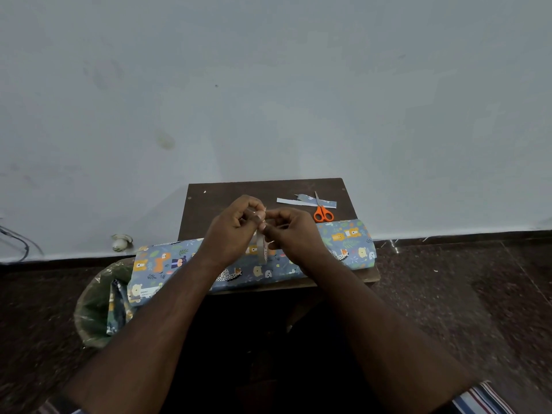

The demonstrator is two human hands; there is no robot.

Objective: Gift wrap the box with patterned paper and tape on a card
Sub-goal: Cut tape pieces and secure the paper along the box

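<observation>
Both hands raised together above the small dark table (209, 201), fingers curled. Left hand (236, 228) and right hand (291, 231) pinch a roll of tape (261, 248) between them, fingertips meeting at its top edge; the roll hangs edge-on below. Patterned paper (343, 243), blue with animal print, lies across the table's near edge, overhanging on the left. Whether it covers the box cannot be told. Orange-handled scissors (322, 212) rest on a cut paper strip (291, 201) at the far right. Green bin (95, 306) on the floor, left
</observation>
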